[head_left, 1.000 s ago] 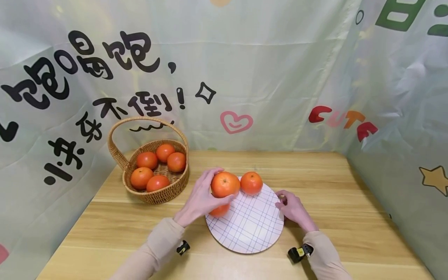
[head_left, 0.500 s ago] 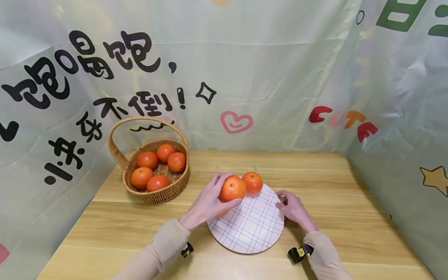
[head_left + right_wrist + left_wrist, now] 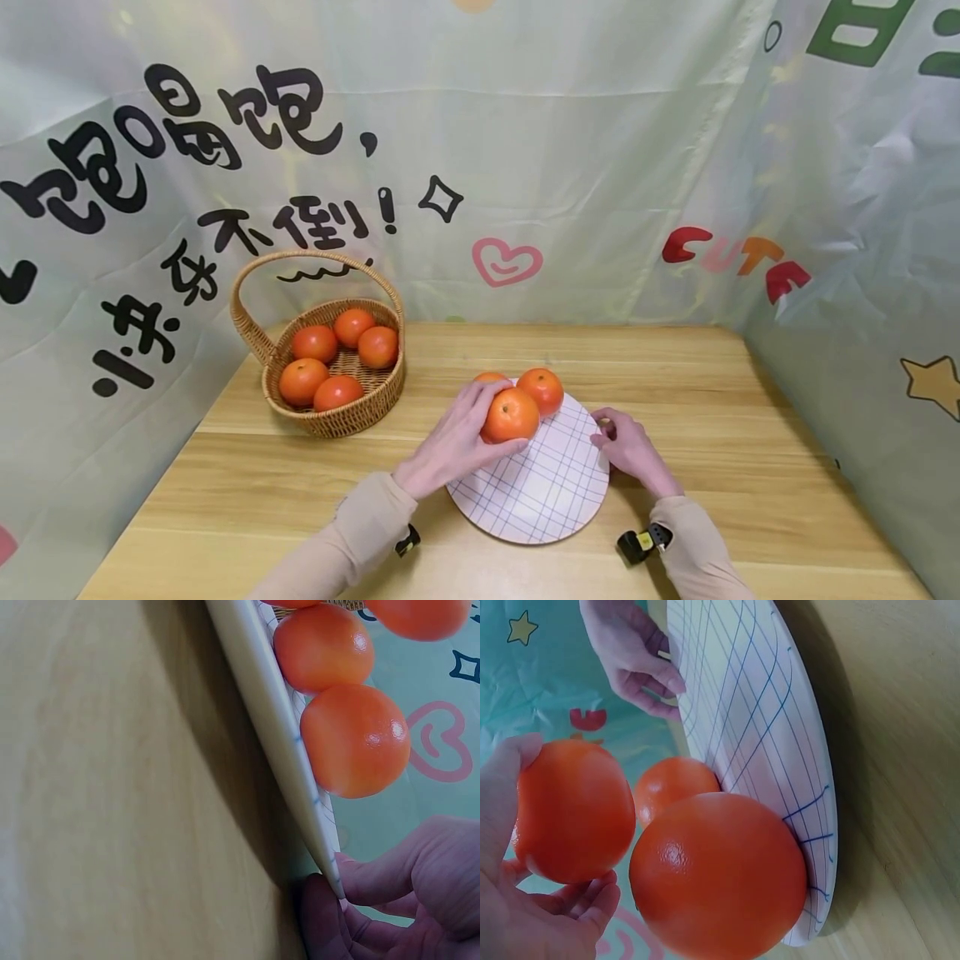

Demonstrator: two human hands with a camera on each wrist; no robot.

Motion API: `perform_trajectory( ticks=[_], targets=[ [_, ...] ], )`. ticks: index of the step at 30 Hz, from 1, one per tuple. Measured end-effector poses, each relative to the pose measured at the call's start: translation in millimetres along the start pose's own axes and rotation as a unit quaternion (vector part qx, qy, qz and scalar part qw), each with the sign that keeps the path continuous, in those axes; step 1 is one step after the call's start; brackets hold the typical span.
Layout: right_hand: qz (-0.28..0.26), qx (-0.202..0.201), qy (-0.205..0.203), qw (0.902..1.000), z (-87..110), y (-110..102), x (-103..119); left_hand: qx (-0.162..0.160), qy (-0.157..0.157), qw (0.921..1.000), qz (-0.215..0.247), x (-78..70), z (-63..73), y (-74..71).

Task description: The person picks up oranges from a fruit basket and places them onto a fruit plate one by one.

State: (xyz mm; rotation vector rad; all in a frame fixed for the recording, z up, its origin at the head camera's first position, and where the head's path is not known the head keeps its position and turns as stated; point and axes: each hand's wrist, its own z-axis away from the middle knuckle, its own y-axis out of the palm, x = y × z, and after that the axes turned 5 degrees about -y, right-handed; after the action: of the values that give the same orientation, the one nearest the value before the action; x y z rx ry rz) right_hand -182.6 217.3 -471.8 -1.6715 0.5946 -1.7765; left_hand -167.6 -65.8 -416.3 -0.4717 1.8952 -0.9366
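Observation:
My left hand (image 3: 468, 433) grips an orange (image 3: 513, 415), thumb on its near side and fingers round the far side. In the left wrist view this orange (image 3: 574, 810) hangs apart from the plate's surface. Below it lies a round white plate (image 3: 536, 500) with a blue line grid. Toward its back sit an orange (image 3: 540, 392) and another orange (image 3: 489, 377), half covered by my left fingers. A third orange on the plate (image 3: 289, 602) barely shows at the top of the right wrist view. My right hand (image 3: 628, 446) pinches the plate's right rim, thumb above, fingers beneath.
A wicker basket (image 3: 337, 425) with a tall handle stands at the back left, holding several oranges. The wooden table (image 3: 750, 467) meets a printed cloth backdrop (image 3: 600, 167) behind and at both sides.
My left hand has carried its orange rightward and slightly nearer over the plate, uncovering an orange at the back and hiding the one at the plate's left. My right hand stays at the rim.

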Motion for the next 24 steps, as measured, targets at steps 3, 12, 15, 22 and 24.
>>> perform_trajectory(
  ticks=[3,12,15,22,24],
  targets=[
    [-0.001,0.001,0.003,1.0000,0.2,0.2,0.6,0.002,0.011,0.9999,-0.010,-0.5,0.6,2.0],
    [0.001,0.002,0.006,1.0000,0.6,0.2,1.6,0.013,0.010,0.9978,-0.064,-1.7,2.8,10.3],
    [0.001,0.002,0.007,1.0000,0.5,0.4,1.4,0.006,0.019,0.9941,-0.106,-1.8,2.3,13.7],
    [-0.001,0.000,0.001,1.0000,0.0,0.5,0.7,-0.013,0.047,0.9819,-0.183,-0.3,1.4,20.5],
    [-0.001,0.000,0.000,1.0000,0.0,0.6,0.4,-0.014,0.053,0.9787,-0.198,0.6,1.9,21.8]
  ],
)
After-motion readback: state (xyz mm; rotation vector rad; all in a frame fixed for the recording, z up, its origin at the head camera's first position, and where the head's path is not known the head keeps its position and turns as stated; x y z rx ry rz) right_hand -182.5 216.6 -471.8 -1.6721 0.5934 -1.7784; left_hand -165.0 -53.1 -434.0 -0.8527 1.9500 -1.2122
